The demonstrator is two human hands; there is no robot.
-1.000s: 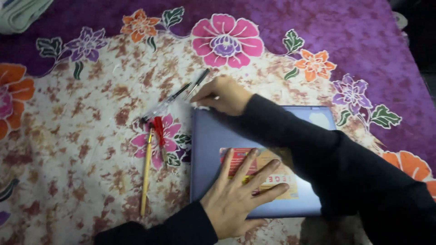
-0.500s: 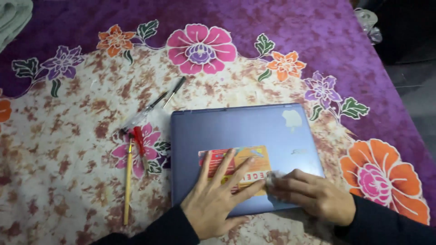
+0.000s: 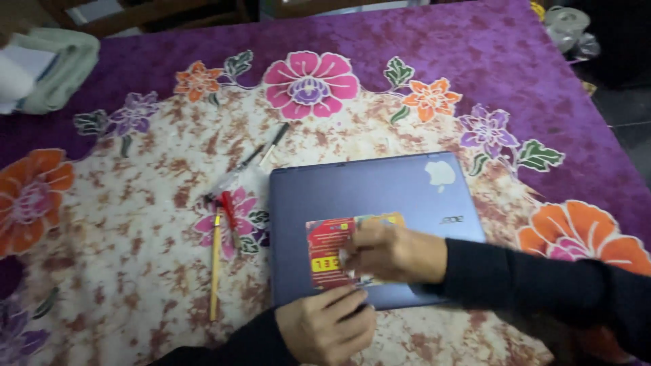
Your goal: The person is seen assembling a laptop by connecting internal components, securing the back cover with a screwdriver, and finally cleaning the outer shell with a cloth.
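On the lid of a closed blue-grey laptop (image 3: 380, 196), near its front edge, lies a rectangular sticker (image 3: 327, 252), red with a yellow band and some pale patches. A small white patch (image 3: 441, 173) sits near the lid's far right corner. The right hand (image 3: 393, 254) rests over the right part of the sticker, fingers curled and pressed to it; whether it pinches anything I cannot tell. The left hand (image 3: 325, 325) is at the laptop's front edge, just below the sticker, fingers bent loosely with the tips touching the lid's rim, holding nothing that shows. Both arms wear dark sleeves.

The laptop lies on a bedspread (image 3: 122, 271) with a purple border, a mottled brown-and-cream middle and large pink, orange and violet flowers. Just left of the laptop, a long yellow pencil (image 3: 215, 271) lies lengthwise beside a red pen (image 3: 229, 215), with a dark pen (image 3: 268, 150) and a bit of clear wrapping (image 3: 237, 179) farther up. At the far left corner sits a folded pale green cloth (image 3: 57, 68).
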